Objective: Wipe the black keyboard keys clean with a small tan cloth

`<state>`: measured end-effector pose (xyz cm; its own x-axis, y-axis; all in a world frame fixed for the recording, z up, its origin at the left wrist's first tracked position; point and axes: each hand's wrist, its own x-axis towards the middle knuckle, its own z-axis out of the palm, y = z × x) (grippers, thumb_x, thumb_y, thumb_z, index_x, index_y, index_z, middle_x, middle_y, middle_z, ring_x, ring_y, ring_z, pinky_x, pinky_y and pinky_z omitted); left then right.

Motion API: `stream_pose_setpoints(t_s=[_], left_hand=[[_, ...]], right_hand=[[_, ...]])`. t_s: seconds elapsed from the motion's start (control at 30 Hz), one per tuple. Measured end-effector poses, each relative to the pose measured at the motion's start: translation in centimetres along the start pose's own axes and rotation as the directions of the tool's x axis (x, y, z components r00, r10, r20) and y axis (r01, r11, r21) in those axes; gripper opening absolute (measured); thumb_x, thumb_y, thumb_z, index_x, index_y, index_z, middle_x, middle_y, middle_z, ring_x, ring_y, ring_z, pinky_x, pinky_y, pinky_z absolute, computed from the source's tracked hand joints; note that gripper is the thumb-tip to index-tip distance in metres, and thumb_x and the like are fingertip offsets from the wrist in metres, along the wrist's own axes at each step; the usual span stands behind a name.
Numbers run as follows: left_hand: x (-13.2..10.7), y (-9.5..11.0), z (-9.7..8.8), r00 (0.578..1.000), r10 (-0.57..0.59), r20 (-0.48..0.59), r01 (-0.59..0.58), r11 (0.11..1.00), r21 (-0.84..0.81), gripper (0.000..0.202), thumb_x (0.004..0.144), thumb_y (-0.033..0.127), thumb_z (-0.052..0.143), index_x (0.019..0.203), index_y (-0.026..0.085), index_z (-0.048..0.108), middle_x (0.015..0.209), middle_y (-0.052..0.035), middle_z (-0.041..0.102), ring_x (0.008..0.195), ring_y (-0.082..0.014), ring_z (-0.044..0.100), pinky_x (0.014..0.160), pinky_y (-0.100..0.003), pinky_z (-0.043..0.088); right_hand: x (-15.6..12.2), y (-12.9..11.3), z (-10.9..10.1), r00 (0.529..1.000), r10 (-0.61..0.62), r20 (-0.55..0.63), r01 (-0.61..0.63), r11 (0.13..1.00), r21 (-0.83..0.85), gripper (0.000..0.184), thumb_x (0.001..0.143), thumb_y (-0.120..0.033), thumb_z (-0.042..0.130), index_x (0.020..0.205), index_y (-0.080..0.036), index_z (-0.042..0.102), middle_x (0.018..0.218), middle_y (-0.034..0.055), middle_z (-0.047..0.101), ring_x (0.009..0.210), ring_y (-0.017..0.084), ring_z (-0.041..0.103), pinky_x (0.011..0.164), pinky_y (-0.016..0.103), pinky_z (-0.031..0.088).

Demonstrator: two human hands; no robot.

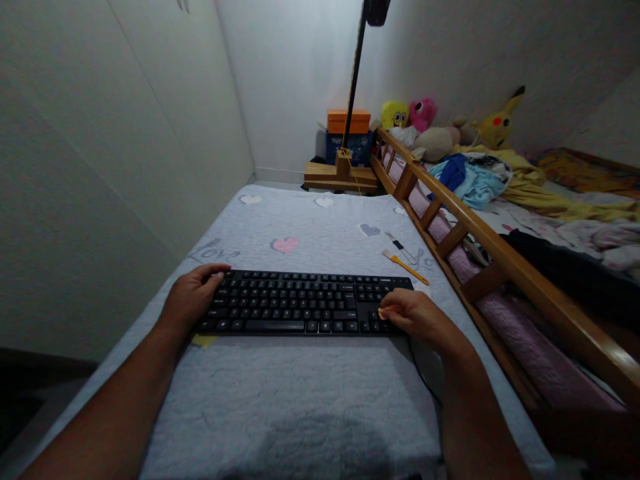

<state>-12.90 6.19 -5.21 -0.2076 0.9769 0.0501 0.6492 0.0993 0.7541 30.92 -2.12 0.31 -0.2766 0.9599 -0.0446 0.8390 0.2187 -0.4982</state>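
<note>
A black keyboard (290, 303) lies flat across the cloth-covered surface, its keys facing up. My left hand (193, 293) grips its left end, with the thumb by the edge keys and the fingers at the far corner. Over the number pad, my right hand (415, 317) pinches a small orange piece (386, 312), perhaps cloth, against the keys. Most of that piece is hidden by the fingers. Beyond the keyboard's right end lie a brush with a yellow handle (410, 268) and a thin tool with a black grip (398, 245).
A pale blue cloth (300, 380) with hearts covers the surface. Something yellow (204, 341) shows under the keyboard's left front. A cable (425, 380) runs by my right wrist. Along the right stands a wooden bed rail (465, 217); a pole on a wooden base (320, 177) stands behind.
</note>
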Motion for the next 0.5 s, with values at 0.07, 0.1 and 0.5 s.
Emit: stream_pose_setpoints(t_s=[0.07,0.1,0.5], left_hand=[[0.1,-0.1,0.0,1.0,-0.007,0.003,0.007,1.0,0.006,0.048,0.078,0.043,0.054,0.114,0.017,0.072,0.112,-0.0089,0.074,0.104,-0.0282,0.066,0.101,-0.041,0.048],[0.1,-0.1,0.0,1.0,-0.009,0.005,0.009,1.0,0.008,0.048,0.078,0.044,0.054,0.114,0.017,0.072,0.112,-0.009,0.073,0.104,-0.0283,0.066,0.1,-0.041,0.048],[-0.3,0.4,0.0,1.0,-0.027,0.004,0.027,1.0,-0.01,0.048,0.078,0.044,0.053,0.113,0.017,0.072,0.107,-0.008,0.074,0.099,-0.0281,0.067,0.095,-0.04,0.05]], right_hand=[[0.1,-0.3,0.2,1.0,-0.024,-0.008,0.024,0.999,0.043,0.012,0.084,-0.019,0.061,0.083,-0.02,0.073,0.081,0.0027,0.071,0.077,0.016,0.064,0.068,0.025,0.044],[0.2,-0.5,0.4,0.999,-0.039,-0.006,0.04,0.997,0.061,0.012,0.084,-0.019,0.061,0.083,-0.02,0.073,0.081,0.0026,0.071,0.077,0.016,0.065,0.069,0.024,0.044],[-0.2,0.2,0.1,1.0,0.026,0.01,-0.027,0.999,0.03,0.013,0.081,-0.016,0.058,0.08,-0.019,0.071,0.077,0.0025,0.071,0.072,0.015,0.064,0.065,0.024,0.044]])
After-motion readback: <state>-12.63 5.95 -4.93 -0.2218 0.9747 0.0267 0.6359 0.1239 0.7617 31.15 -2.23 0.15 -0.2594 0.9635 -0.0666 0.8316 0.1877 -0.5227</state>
